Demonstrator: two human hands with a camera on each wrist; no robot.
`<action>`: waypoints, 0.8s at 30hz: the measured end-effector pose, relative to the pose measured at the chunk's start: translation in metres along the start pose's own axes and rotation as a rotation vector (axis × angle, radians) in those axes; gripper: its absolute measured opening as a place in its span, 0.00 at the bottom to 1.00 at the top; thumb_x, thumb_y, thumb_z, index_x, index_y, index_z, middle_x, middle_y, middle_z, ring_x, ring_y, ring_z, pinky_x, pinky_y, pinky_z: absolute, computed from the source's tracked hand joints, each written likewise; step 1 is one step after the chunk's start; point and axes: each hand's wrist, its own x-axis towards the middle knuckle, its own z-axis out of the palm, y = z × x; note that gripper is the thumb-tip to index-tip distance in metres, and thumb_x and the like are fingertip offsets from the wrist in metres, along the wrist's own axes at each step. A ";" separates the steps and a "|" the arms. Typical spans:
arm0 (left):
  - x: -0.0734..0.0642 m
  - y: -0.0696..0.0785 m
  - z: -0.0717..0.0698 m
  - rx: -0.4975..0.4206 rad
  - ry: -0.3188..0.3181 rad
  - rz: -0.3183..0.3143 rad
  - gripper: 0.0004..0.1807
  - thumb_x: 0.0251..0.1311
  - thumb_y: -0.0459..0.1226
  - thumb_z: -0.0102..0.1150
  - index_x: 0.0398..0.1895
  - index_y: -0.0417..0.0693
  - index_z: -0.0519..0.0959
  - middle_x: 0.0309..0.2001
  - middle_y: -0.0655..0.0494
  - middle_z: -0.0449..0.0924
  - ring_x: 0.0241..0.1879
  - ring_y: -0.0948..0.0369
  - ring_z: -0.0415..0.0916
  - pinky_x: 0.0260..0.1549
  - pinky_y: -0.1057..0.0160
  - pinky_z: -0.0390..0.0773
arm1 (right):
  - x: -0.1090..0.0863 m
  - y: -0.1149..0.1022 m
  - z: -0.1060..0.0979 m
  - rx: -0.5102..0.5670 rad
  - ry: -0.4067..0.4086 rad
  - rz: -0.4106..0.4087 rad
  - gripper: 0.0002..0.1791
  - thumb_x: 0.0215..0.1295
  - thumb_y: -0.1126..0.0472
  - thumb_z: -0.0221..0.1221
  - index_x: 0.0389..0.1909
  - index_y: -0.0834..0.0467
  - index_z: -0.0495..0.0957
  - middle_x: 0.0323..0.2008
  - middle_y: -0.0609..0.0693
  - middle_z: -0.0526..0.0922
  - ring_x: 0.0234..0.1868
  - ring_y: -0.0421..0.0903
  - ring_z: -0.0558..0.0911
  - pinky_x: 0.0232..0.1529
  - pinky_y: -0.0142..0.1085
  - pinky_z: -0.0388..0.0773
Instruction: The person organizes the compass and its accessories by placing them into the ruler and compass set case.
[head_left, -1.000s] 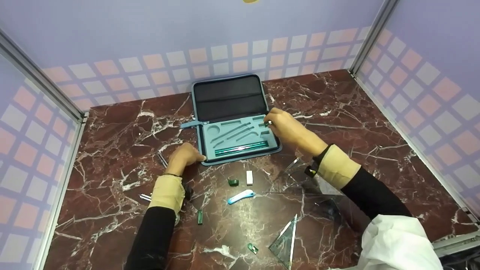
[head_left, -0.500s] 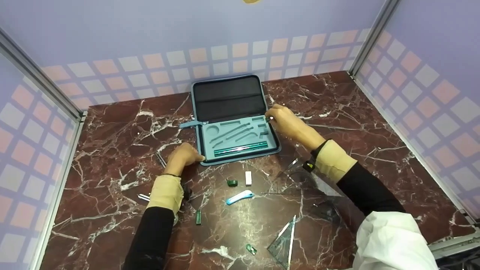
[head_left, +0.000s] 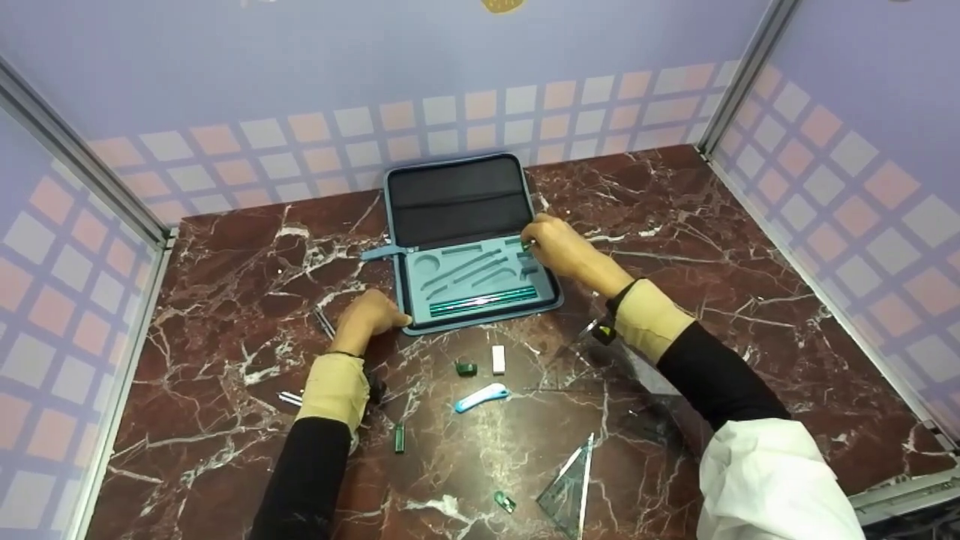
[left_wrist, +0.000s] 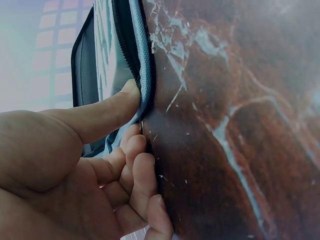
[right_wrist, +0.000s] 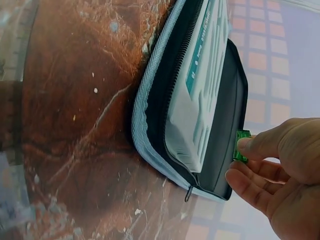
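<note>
Green piece [right_wrist: 242, 146] sits in the right hand [head_left: 559, 244], pinched thumb-to-finger, at the right end of the open zip case [head_left: 457, 214]. Left hand [head_left: 367, 315] pinches the case's near-left corner. Teal pencils [head_left: 484, 301] lie between the hands; white eraser [head_left: 499, 360] right of the left hand, nearer the person.

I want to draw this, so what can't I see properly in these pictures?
Head view: most of the green piece, hidden by the right hand.
Head view: one end of the thin silver thing, hidden by the left tan cuff.
Right wrist view: the writing on the teal stick, too small and blurred.
Left wrist view: part of the case, cut off by the top edge.
</note>
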 end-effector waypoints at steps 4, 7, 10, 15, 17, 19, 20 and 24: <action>0.000 -0.002 0.000 -0.004 0.008 0.001 0.22 0.63 0.46 0.69 0.16 0.56 0.69 0.22 0.61 0.65 0.25 0.59 0.63 0.29 0.59 0.66 | 0.005 0.000 0.006 0.001 -0.030 0.032 0.13 0.60 0.78 0.59 0.44 0.70 0.85 0.43 0.65 0.82 0.46 0.61 0.83 0.51 0.49 0.81; 0.001 -0.002 0.001 -0.002 0.014 0.007 0.23 0.63 0.46 0.69 0.15 0.56 0.68 0.21 0.61 0.65 0.25 0.59 0.63 0.29 0.59 0.66 | 0.007 0.001 0.010 -0.004 -0.048 0.056 0.13 0.61 0.78 0.59 0.44 0.70 0.86 0.43 0.65 0.82 0.46 0.61 0.83 0.51 0.50 0.81; 0.002 -0.002 0.001 -0.003 0.013 0.010 0.21 0.63 0.46 0.69 0.17 0.55 0.70 0.23 0.60 0.66 0.26 0.58 0.64 0.31 0.58 0.68 | 0.008 0.004 0.014 -0.008 -0.064 0.064 0.12 0.62 0.78 0.58 0.44 0.70 0.86 0.42 0.65 0.82 0.46 0.61 0.83 0.51 0.50 0.81; 0.001 -0.002 0.001 0.001 0.015 0.022 0.21 0.63 0.46 0.68 0.18 0.54 0.70 0.25 0.59 0.66 0.29 0.57 0.63 0.34 0.57 0.68 | 0.007 0.007 0.018 0.004 -0.087 0.071 0.11 0.61 0.77 0.60 0.43 0.69 0.86 0.41 0.65 0.83 0.45 0.61 0.84 0.50 0.51 0.81; 0.001 -0.002 0.001 0.008 0.019 0.030 0.22 0.63 0.46 0.68 0.17 0.55 0.68 0.24 0.59 0.65 0.28 0.57 0.63 0.33 0.58 0.67 | 0.007 0.008 0.018 0.009 -0.089 0.078 0.11 0.61 0.76 0.61 0.44 0.70 0.86 0.42 0.65 0.83 0.46 0.61 0.84 0.50 0.51 0.81; 0.001 -0.001 0.001 0.008 0.024 0.027 0.23 0.62 0.46 0.68 0.15 0.55 0.66 0.23 0.59 0.64 0.27 0.57 0.63 0.31 0.58 0.66 | 0.007 0.010 0.018 0.014 -0.093 0.088 0.11 0.60 0.76 0.63 0.45 0.70 0.85 0.43 0.66 0.83 0.47 0.61 0.84 0.51 0.51 0.80; 0.002 -0.001 0.001 0.009 0.027 0.025 0.23 0.62 0.46 0.68 0.15 0.55 0.66 0.23 0.59 0.64 0.27 0.57 0.63 0.30 0.58 0.66 | 0.007 0.010 0.018 0.016 -0.095 0.091 0.12 0.61 0.75 0.63 0.45 0.71 0.85 0.43 0.66 0.83 0.47 0.61 0.84 0.51 0.51 0.80; 0.003 -0.001 0.001 0.011 0.020 0.018 0.26 0.62 0.46 0.68 0.13 0.56 0.64 0.19 0.61 0.61 0.24 0.58 0.60 0.28 0.59 0.64 | 0.009 0.011 0.017 0.023 -0.108 0.096 0.12 0.59 0.74 0.65 0.44 0.70 0.86 0.44 0.66 0.84 0.48 0.61 0.84 0.51 0.51 0.80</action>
